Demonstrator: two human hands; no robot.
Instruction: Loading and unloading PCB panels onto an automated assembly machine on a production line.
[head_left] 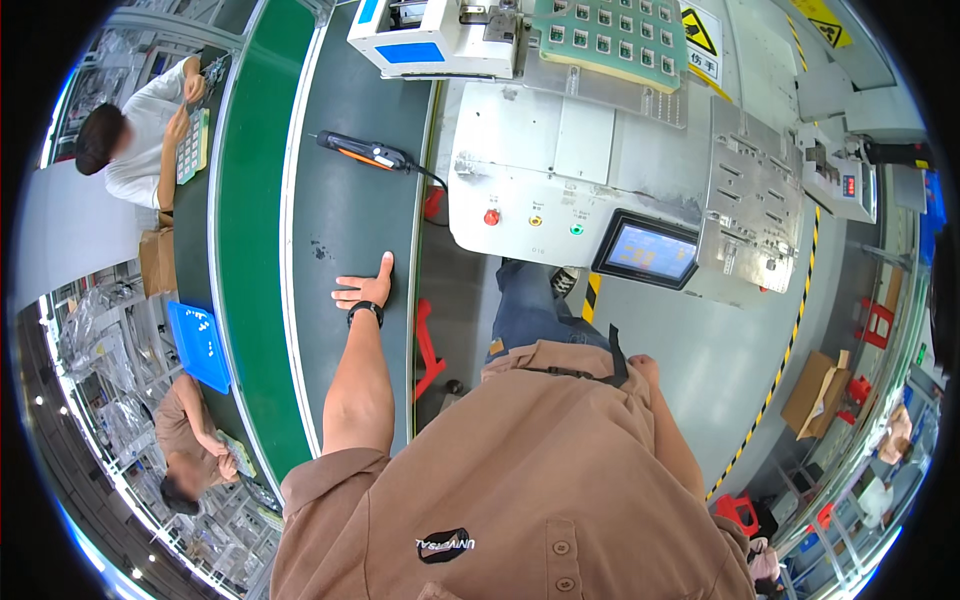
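Note:
My left hand (366, 290) lies on the dark work surface (350, 225), fingers spread and holding nothing. A dark band circles its wrist. Farther up the same surface, apart from the hand, lies a black and orange electric screwdriver (362, 151) with a cord. My right hand (645, 369) hangs beside my hip, partly covered by my shirt and arm, so its finger pose does not show clearly. Ahead of me stands a white machine (520, 180) with red, yellow and green buttons and a tilted touchscreen (646, 250).
On the machine rests a green panel (612, 38) with rows of square pockets, beside a white device (430, 40). A green belt (255, 220) runs along my left. Beyond it, two people work near a blue tray (199, 345). A red stool (428, 350) stands under the bench.

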